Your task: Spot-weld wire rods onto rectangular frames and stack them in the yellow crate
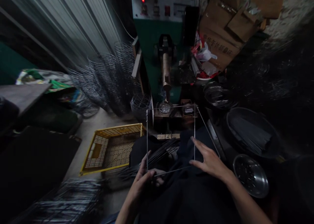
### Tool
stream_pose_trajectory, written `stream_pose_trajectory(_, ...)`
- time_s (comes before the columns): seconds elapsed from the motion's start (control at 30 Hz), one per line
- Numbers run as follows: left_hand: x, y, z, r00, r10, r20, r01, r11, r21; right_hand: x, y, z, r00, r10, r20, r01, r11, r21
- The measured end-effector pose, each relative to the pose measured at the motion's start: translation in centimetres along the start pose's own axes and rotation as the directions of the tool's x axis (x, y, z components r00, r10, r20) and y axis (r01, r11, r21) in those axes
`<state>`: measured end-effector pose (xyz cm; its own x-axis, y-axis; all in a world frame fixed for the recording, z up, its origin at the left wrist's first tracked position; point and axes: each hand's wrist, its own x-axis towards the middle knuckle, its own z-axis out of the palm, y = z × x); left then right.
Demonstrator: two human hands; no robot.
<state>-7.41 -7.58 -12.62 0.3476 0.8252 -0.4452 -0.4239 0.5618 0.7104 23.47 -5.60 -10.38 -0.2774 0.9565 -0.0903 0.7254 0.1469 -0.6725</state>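
A thin rectangular wire frame [147,132] stands in front of me, its far side lying across the front of the spot welder [166,63]. My left hand [147,176] is closed on the frame's near left corner. On the opposite side, my right hand [208,158] holds the right-hand wire, thumb and forefinger spread apart along it. Loose dark wire rods [163,152] lie in a bundle over my lap, beyond the left hand. Under the welder's copper-coloured arm sits a small round dish [165,107] of bright bits.
A yellow plastic crate [111,168] stands to the left, with stacked wire baskets [105,76] behind it. Bundled wire pieces [71,197] lie lower left. At right are a metal bowl [250,175], a dark basin of rods [252,132] and a cardboard box [218,40].
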Motion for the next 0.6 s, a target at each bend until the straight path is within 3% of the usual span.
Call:
stream_pose_trajectory(0.17, 0.4, -0.1, -0.3, 1.0, 0.026, 0.005, -0.026, 1.0, 0.001, 0.3, -1.5, 0.9, 0.974, -0.15, 0.169, 0.142, 0.988, 0.059)
stream_pose_trajectory(0.6, -0.2, -1.1, -2.1, 0.994, 0.09, 0.058, -0.09, 0.996, -0.014, 1.4, -2.3, 2.0, 0.959, -0.124, 0.255, 0.129, 0.992, -0.003)
